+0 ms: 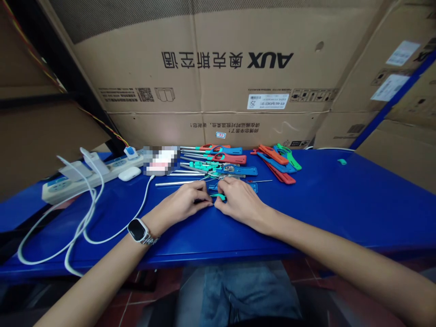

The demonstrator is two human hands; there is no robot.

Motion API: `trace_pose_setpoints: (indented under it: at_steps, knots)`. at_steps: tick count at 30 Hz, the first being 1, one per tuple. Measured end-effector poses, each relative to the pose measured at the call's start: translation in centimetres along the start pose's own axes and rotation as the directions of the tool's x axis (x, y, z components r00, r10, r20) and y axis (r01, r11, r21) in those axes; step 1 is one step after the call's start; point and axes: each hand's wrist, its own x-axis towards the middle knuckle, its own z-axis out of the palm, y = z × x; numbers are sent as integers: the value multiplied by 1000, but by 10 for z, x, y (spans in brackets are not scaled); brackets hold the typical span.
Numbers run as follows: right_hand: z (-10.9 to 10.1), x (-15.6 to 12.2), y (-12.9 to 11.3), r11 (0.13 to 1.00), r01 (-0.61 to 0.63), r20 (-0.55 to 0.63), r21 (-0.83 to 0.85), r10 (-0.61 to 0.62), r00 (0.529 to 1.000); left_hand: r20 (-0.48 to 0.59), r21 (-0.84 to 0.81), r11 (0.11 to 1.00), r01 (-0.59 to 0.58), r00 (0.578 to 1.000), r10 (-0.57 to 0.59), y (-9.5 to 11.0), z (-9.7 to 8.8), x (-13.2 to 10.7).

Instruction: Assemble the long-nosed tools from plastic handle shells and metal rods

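Close together above the blue table, my left hand [194, 199] and my right hand [240, 204] both have their fingers pinched. A small teal-green plastic part [218, 196] shows between them, gripped at my right fingertips. My left fingertips almost meet it from the other side; what they pinch is hidden. Just beyond my hands lie a blue lighter handle shell [240, 170], a bare metal tube [170, 183] and a thin rod [264, 181]. Farther back, long-nosed lighters with red handles [231, 158] and blue handles [235, 150] lie in a row.
Orange, blue, red and green handle shells [275, 163] are heaped at right. A small teal piece [342, 161] lies farther right. At left are a power strip [61, 188], white cables [90, 213], an earbud case [129, 174] and a blurred phone [161, 160]. A cardboard box [218, 91] stands behind.
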Motion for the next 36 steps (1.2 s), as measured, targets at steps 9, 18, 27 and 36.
trace_pose_setpoints:
  at_steps: [9, 18, 27, 36]
  knots:
    - [3, 0, 3, 996, -36, 17, 76, 34, 999, -9, -9, 1000, -11, 1000, 11, -1, 1, -1]
    - [-2, 2, -1, 999, -27, 61, 19, 26, 998, -6, -18, 1000, -18, 1000, 18, 3, -2, 1]
    - [1, 2, 1, 999, 33, 35, -13, -33, 999, -3, 2, 999, -44, 999, 44, -1, 1, 0]
    - [14, -1, 13, 980, 198, -76, 32, -195, 978, -6, 23, 999, -35, 999, 35, 2, 1, -1]
